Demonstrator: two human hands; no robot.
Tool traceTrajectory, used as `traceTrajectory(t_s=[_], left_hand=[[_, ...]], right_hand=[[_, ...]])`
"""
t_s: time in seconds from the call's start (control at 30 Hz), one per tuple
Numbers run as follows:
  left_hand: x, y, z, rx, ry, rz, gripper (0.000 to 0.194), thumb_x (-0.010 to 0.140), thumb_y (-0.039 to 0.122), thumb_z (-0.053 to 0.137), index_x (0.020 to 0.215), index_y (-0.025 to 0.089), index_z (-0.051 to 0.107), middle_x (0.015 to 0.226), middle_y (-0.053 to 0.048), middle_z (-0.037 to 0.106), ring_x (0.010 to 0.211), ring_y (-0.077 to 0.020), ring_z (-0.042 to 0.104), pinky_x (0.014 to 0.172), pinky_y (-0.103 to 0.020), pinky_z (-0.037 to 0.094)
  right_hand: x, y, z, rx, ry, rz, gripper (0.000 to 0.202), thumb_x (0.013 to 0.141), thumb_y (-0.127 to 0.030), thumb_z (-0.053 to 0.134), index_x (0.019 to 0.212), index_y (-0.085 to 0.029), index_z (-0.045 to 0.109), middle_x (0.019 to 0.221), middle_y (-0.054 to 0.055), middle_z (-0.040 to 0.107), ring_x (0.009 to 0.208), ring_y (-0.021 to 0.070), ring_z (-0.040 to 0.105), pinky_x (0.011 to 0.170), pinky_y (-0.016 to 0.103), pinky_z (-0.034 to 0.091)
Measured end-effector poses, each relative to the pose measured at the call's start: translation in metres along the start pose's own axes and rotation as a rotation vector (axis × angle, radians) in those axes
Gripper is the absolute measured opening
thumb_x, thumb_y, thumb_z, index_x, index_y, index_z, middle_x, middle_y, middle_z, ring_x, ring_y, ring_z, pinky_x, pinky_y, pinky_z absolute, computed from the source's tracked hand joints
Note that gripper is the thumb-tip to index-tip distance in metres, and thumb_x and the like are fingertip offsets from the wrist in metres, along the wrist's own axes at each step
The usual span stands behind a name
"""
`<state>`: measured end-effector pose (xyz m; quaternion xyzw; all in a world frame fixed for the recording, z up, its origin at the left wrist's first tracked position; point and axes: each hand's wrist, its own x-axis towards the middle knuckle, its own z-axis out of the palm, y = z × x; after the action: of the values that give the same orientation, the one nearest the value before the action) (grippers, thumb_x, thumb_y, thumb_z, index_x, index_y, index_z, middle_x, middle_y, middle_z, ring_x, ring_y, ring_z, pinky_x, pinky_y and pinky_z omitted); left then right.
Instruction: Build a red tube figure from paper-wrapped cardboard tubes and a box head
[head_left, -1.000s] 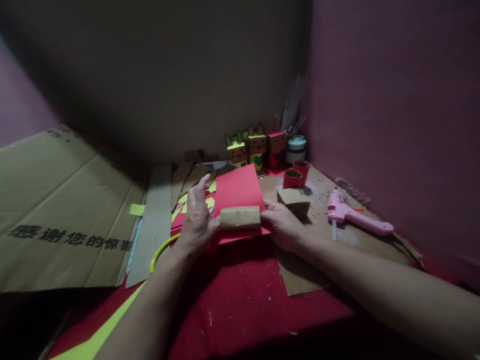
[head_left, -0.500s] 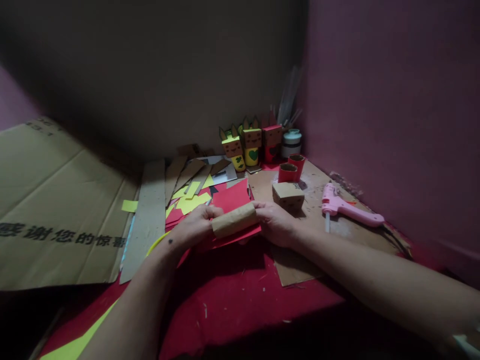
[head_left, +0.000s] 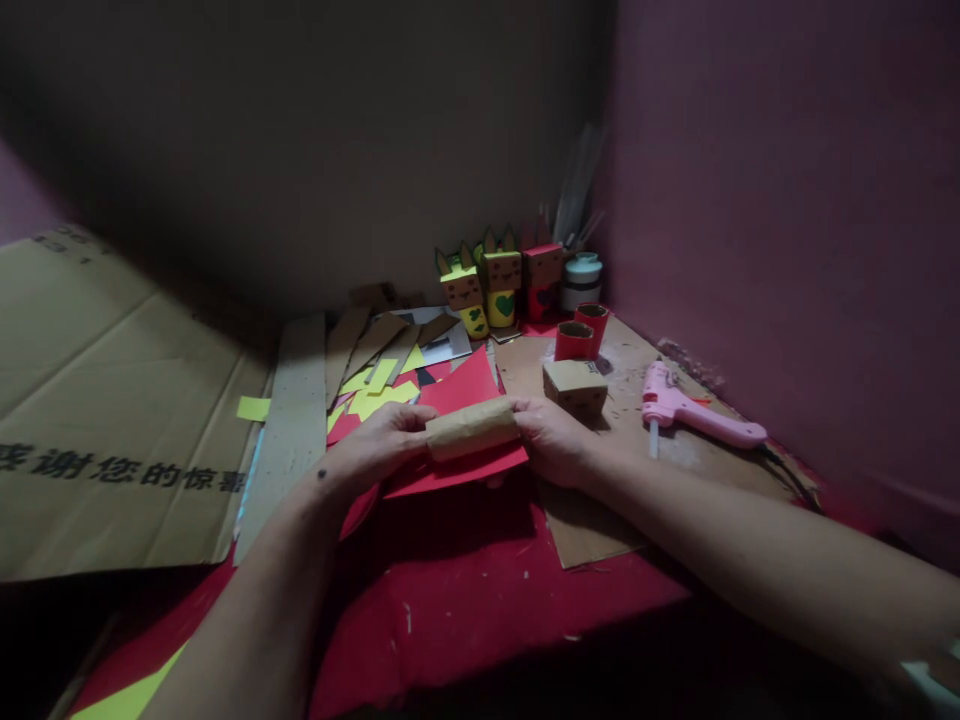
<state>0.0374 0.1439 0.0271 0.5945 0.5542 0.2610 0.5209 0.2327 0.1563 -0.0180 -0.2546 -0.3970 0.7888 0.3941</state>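
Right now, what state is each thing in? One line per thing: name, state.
Brown tube: crosswise, held at both ends
Left hand: closed on its left end
Right hand: closed on its right end
Red sheet: beneath, not wrapped round the tube
Pink glue gun: lying down, glue stick protruding
Two red tubes: upright, open at the top
Small cardboard box: closed on top
Three box-headed figures: standing
Pale jar: upright

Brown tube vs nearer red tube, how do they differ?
The brown tube is plain tan; the nearer red tube is red outside. The brown tube lies sideways, gripped by left hand and right hand; the nearer red tube stands upright, unheld. Both are short tubes.
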Motion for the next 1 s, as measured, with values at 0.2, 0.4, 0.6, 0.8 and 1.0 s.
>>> traceTrajectory(t_s=[0.2,0.4,0.6,0.8,1.0], left_hand=[[-0.005,0.006,0.002,-0.011,-0.058,-0.06,0.005,0.051,0.017,0.066,0.047,0.019,0.065,0.05,-0.001,0.06,0.052,-0.0168,0.054,0.047,-0.023,0.039],[-0.008,0.007,0.0,0.037,-0.006,-0.089,0.005,0.046,0.015,0.059,0.045,0.018,0.062,0.048,0.002,0.055,0.046,-0.011,0.044,0.042,-0.02,0.03],[-0.006,-0.002,0.0,0.111,0.013,-0.117,0.005,0.048,0.018,0.058,0.045,0.017,0.056,0.045,0.005,0.044,0.045,-0.0088,0.037,0.043,-0.019,0.028],[-0.003,0.005,-0.006,0.13,-0.121,-0.045,0.008,0.054,0.021,0.064,0.061,0.018,0.066,0.062,0.002,0.061,0.06,-0.0137,0.053,0.056,-0.023,0.041],[-0.007,0.004,-0.023,0.213,-0.044,0.34,0.034,0.073,0.018,0.065,0.106,0.023,0.071,0.102,-0.003,0.07,0.095,-0.0191,0.062,0.082,-0.028,0.048]], right_hand=[[0.0,0.0,0.002,0.05,0.029,-0.012,0.026,0.055,-0.008,0.065,0.08,-0.014,0.07,0.072,0.007,0.076,0.061,0.0213,0.07,0.052,0.031,0.059],[0.001,0.003,0.0,0.074,-0.012,-0.034,0.036,0.056,-0.004,0.061,0.09,-0.013,0.07,0.078,0.009,0.076,0.078,0.0239,0.073,0.067,0.033,0.061],[0.0,0.0,-0.004,-0.04,-0.043,0.016,0.039,0.059,-0.009,0.066,0.098,-0.011,0.067,0.076,0.009,0.076,0.049,0.0183,0.067,0.042,0.027,0.056],[0.002,0.002,-0.002,0.006,0.0,-0.006,0.035,0.061,-0.006,0.067,0.095,-0.012,0.07,0.076,0.009,0.076,0.067,0.0223,0.073,0.061,0.031,0.06],[0.005,0.007,-0.003,0.039,0.028,-0.012,0.029,0.058,-0.005,0.068,0.085,-0.015,0.069,0.071,0.004,0.075,0.076,0.0235,0.073,0.077,0.037,0.058]])
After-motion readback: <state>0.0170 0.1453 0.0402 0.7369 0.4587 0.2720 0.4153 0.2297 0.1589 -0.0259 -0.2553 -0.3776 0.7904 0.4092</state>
